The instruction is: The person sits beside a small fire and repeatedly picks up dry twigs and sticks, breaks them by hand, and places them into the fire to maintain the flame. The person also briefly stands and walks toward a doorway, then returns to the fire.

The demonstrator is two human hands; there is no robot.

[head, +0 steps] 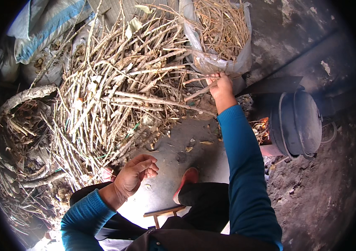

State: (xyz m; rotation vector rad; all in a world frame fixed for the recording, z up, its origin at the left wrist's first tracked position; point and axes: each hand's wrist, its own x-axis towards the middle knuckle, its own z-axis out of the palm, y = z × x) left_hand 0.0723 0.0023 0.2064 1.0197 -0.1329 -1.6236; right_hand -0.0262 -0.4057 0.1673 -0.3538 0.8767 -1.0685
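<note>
My right hand reaches out past the edge of a large pile of cut sticks. Its fingers are closed around a thin stick at the pile's right side. A thicker wooden stick passes at the palm; whether it is gripped too is hard to tell. Over my lap, my left hand hovers with loosely curled fingers and nothing visible in it. To the right of my right forearm, a dark lidded metal pot sits over a fire.
A plastic bag of fine twigs stands behind my right hand. Near the pot lies a dark metal sheet. Woven sacks and a thick branch are on the left. A small wooden stool shows between my legs.
</note>
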